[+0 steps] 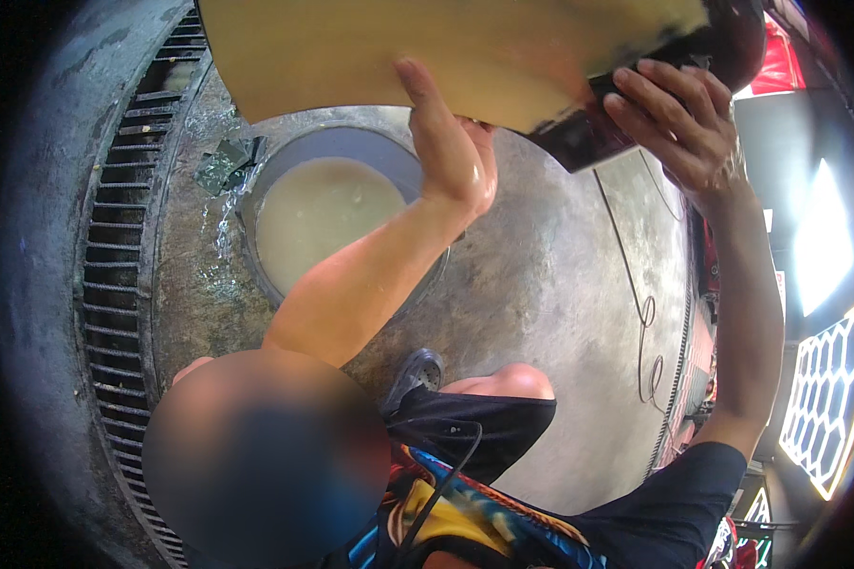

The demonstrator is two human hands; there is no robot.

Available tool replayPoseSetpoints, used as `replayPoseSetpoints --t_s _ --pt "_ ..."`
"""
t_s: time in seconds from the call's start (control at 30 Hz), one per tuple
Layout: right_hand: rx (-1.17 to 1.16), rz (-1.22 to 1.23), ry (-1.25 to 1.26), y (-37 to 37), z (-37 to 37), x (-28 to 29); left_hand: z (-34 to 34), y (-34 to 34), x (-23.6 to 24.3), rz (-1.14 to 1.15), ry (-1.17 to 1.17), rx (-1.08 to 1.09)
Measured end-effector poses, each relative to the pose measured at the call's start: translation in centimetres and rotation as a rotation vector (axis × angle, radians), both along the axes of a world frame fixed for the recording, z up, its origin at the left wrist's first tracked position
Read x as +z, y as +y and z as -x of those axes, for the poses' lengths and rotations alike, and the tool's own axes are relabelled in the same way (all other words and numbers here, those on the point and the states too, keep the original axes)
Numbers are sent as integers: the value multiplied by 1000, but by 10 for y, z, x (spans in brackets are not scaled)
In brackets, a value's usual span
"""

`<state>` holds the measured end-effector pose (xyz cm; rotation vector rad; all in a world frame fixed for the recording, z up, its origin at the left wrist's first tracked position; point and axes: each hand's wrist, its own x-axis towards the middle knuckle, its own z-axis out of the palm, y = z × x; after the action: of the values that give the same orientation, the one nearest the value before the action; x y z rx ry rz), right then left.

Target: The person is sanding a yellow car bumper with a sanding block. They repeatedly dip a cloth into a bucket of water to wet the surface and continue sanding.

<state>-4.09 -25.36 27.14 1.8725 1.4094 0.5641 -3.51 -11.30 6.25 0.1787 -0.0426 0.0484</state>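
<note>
A large curved panel (pixel 465 47), yellowish with a glossy black part at the right, fills the top of the view. My left hand (pixel 446 152) grips its lower edge near the middle, thumb up on the yellowish face, other fingers partly hidden. My right hand (pixel 674 128) holds the black part at the right, fingers curled over it. Beneath the panel and behind my left forearm, a round grey tub (pixel 323 209) of cloudy beige liquid sits on the wet concrete floor.
A barred drain (pixel 123 237) runs down the left. A small crumpled dark-green item (pixel 228 166) lies by the tub. A thin cable (pixel 640 322) trails on the floor at the right, near lit hexagon lamps (pixel 816 398). A knee and grey clog (pixel 417 375) show below.
</note>
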Motion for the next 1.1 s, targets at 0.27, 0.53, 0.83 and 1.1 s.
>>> replayPoseSetpoints --t_s 0.27,0.53,0.83,1.1 --pt "250 -158 58 30 -21 -21 -2 6 1 19 -17 6" --pt "36 -61 47 21 -4 -11 5 2 9 -27 6 50" --pt "20 -26 -10 4 5 -6 4 6 6 -4 -25 2" --pt "57 -90 62 39 -6 -14 1 6 1 2 -10 21"
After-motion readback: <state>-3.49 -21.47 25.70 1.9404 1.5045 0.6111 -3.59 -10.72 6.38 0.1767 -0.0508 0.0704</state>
